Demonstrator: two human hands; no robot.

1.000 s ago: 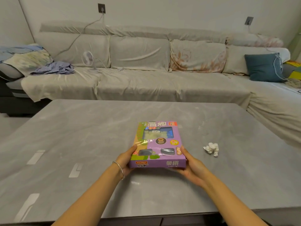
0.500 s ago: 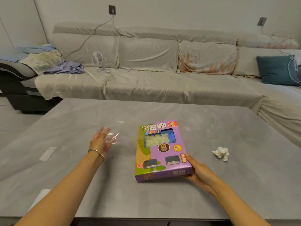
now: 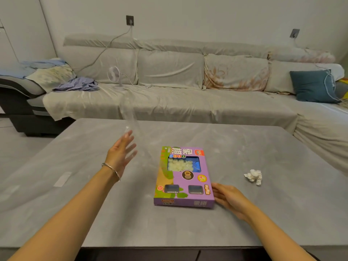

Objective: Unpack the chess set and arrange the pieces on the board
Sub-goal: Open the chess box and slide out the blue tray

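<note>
Low at centre frame, the purple chess set box [image 3: 183, 178] lay flat on the table [image 3: 263, 213], pale pieces showing through its window; the right hand [image 3: 228, 197] rested against its lower right corner, fingers loosely straight, gripping nothing; left of the box the left hand [image 3: 120, 155] hung raised, fingers spread and straight — clear plastic film [image 3: 131, 113] rose from the fingertips; a crumpled tissue [image 3: 253, 177] lay well to the right.

"象棋" on purple box [image 3: 183, 182]
</note>
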